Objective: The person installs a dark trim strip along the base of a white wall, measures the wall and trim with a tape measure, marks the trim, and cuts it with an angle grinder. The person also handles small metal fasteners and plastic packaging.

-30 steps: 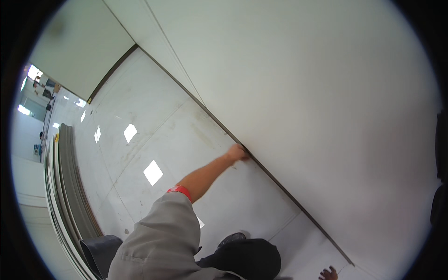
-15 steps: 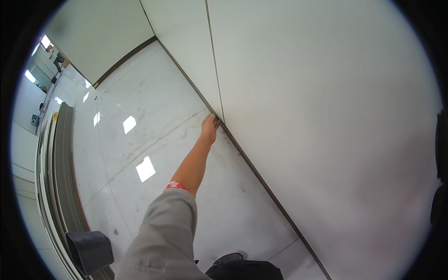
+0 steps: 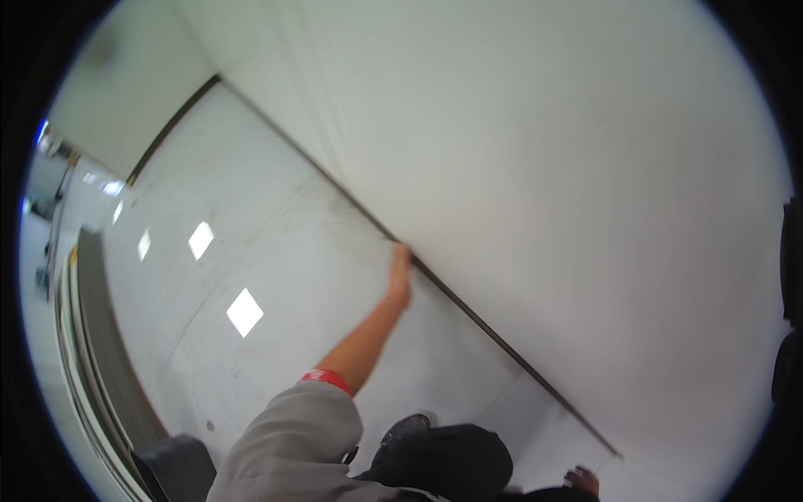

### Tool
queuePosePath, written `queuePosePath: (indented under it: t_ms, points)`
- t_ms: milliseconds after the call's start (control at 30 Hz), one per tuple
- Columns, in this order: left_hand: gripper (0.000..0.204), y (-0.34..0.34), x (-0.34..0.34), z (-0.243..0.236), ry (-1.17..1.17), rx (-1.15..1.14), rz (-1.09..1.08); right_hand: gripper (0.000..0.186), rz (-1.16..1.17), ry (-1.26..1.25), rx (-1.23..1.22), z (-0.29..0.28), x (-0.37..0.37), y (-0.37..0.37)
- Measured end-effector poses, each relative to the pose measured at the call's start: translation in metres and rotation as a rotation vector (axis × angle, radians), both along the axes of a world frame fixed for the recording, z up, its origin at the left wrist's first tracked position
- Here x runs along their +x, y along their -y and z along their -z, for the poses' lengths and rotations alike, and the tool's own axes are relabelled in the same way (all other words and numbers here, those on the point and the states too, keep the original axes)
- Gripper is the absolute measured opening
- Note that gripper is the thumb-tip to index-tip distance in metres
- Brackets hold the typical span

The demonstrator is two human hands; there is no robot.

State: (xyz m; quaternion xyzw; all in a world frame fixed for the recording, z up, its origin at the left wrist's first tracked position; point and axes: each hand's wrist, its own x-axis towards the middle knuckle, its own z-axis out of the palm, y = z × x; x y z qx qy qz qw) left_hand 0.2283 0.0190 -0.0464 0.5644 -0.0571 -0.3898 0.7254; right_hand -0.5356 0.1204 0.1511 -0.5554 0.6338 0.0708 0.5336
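My left hand (image 3: 401, 276) reaches forward, slightly blurred, with its fingers stretched out against a long dark strip (image 3: 477, 316). The strip runs diagonally along the foot of a large white panel (image 3: 577, 192). Exactly how the fingertips meet the strip is hidden. A grey sleeve (image 3: 293, 427) covers my upper arm, with a red band (image 3: 327, 378) at its end. Low at the right, part of my right hand (image 3: 583, 479) shows close to the strip's near end; its fingers are blurred and mostly cut off.
Long grey and white panels (image 3: 109, 335) are stacked along the left. A dark grey padded object (image 3: 176, 468) stands by them. My dark shoe (image 3: 407, 426) rests on the shiny pale floor (image 3: 293, 243). At upper left, another white panel (image 3: 125, 100) has a dark bottom edge.
My view has shifted along the strip toward its near end. The left hand sits nearer to me, still at the strip. My right hand has come into view at lower right.
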Motion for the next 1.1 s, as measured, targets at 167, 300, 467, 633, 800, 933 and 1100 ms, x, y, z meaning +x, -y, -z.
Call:
queuePosePath:
  t_ms: [167, 300, 467, 633, 800, 933, 1100]
  points:
    - [0.056, -0.07, 0.161, 0.053, 0.062, -0.115, -0.245, 0.041, 0.304, 0.006, 0.042, -0.01, 0.123, 0.088]
    - [0.045, -0.038, -0.001, 0.021, -0.195, -0.175, -0.203, 0.037, 0.268, 0.548, 0.036, 0.031, 0.007, 0.021]
    - [0.032, -0.068, -0.164, 0.037, -0.345, -0.087, 0.086, 0.05, 0.701, 0.465, -0.103, 0.1, -0.017, 0.035]
    - [0.025, -0.053, -0.236, 0.001, -0.356, 0.124, 0.509, 0.058, 1.101, 0.719, -0.52, 0.186, -0.087, 0.088]
    - [0.017, -0.034, -0.271, -0.049, 0.885, 0.279, 1.171, 0.054, 1.489, 0.718, -0.644, 0.189, -0.138, 0.165]
    - [0.022, -0.026, -0.295, -0.07, 1.249, 0.317, 1.116, 0.053, 1.618, 0.853, -0.672, 0.189, -0.137, 0.172]
    - [0.021, -0.029, -0.286, -0.036, 0.175, 0.181, 0.728, 0.046, 1.612, 0.794, -0.59, 0.18, -0.153, 0.178]
